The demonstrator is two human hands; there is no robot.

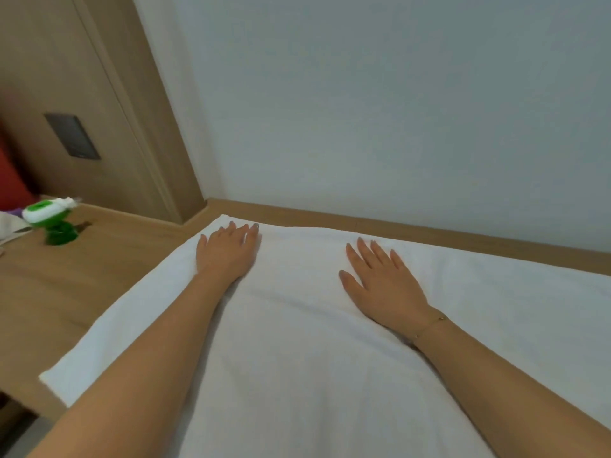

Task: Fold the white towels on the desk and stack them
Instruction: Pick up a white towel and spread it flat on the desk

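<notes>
Pressing flat with straight fingers, the left hand (226, 249) and right hand (380, 279) rest palms down on the soft white towel (297, 358) spread over the wood-grain tabletop (66, 285), near a green plastic object (49, 219).

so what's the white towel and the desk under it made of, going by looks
The large white rectangular towel looks like soft woven cloth, probably cotton: matte, with shallow creases around both flat hands. Any pile is too blurred to tell. The light brown desk looks like wood or wood-look laminate: faint streaky grain, smooth low sheen. Which of the two cannot be told.
</notes>
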